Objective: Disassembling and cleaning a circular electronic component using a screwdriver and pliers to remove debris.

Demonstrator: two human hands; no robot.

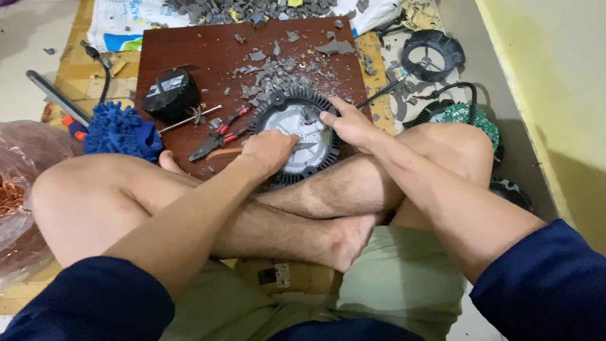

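Note:
A round black finned housing with a pale grey centre [297, 126] lies on a dark brown board [208, 57], against my crossed legs. My left hand [270, 151] is closed around a thin metal tool whose tip [309, 146] rests on the grey centre. My right hand [347, 123] presses on the housing's right rim, fingers spread over the fins. Grey broken shards [278, 76] are scattered on the board just beyond the housing.
Red-handled pliers [221, 136], a thin rod [189, 119] and a black round part [170, 95] lie left of the housing. A blue fluffy cloth [120, 129], a plastic bag with copper wire [12, 189], another black round housing [432, 55] and a green part [470, 117] surround me. A yellow wall [555, 82] stands right.

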